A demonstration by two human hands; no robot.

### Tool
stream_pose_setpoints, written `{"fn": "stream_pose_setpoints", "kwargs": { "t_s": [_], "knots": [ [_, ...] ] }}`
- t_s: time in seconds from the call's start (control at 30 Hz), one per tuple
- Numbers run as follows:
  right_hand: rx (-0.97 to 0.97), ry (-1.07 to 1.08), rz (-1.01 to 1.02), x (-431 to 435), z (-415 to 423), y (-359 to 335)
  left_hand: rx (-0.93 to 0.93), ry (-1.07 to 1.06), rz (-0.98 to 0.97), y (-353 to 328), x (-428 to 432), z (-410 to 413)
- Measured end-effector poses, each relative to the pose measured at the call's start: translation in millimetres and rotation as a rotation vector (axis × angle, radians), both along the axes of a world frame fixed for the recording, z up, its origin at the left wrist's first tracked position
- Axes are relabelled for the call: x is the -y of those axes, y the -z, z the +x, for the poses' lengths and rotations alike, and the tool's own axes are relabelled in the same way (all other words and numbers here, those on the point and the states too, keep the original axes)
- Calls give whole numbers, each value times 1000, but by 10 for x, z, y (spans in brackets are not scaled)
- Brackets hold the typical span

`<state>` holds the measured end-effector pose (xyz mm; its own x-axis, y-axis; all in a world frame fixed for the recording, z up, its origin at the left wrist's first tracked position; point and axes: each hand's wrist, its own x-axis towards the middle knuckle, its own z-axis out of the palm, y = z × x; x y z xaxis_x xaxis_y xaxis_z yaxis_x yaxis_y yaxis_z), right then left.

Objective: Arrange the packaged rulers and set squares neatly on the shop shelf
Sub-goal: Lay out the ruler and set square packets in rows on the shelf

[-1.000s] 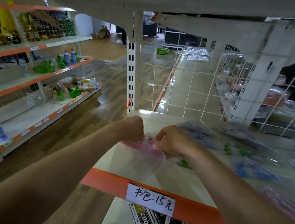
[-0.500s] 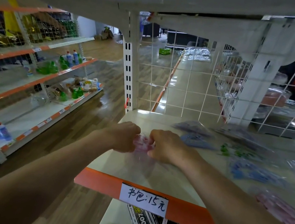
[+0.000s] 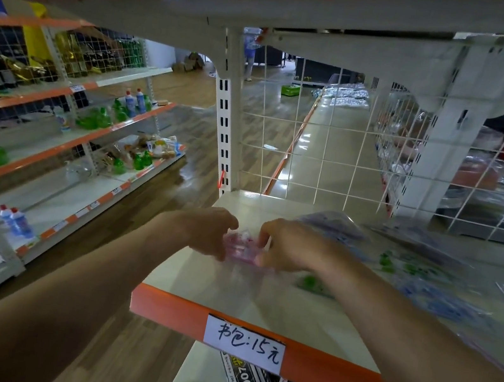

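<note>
Pink plastic shows between the two fists: a small pink packet in a clear sleeve, held just above the near left part of the shelf, close to its orange front edge. The left hand has its fingers curled round the packet's left end. The right hand pinches the right end, thumb and fingers closed on it, and the two hands are almost touching. Whether a ruler or a set square is inside I cannot tell; it is too smeared there. To the right and farther back lie the loose packets, blue and green ones overlapping at all angles, well short of neat. A handwritten price label sits on the front edge below the hands.

My reading is that one packet is being straightened in the hands before it goes down. The next move, I'd say, calls for laying it flat on the bare near left patch, edges parallel to the shelf front. Both hands then need to let go without dragging the slippery sleeve askew.
</note>
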<state>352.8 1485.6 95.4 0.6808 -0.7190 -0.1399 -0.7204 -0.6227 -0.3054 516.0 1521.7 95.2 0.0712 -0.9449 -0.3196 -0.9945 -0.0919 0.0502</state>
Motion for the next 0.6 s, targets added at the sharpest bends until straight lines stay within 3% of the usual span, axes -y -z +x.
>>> {"fn": "stream_pose_setpoints", "kwargs": {
  "t_s": [0.13,0.23,0.4,0.6],
  "knots": [
    [97,66,1,137,-524,-331,-50,-41,-107,-238,-4,-4],
    [18,101,5,123,-841,-332,-135,19,-208,-346,-22,-315],
    [-171,131,-54,-65,-966,-57,-60,229,-158,-145,-56,-1101],
    [-174,207,-81,-44,-997,101,-32,171,-167,90,28,-1460]
  ]
}}
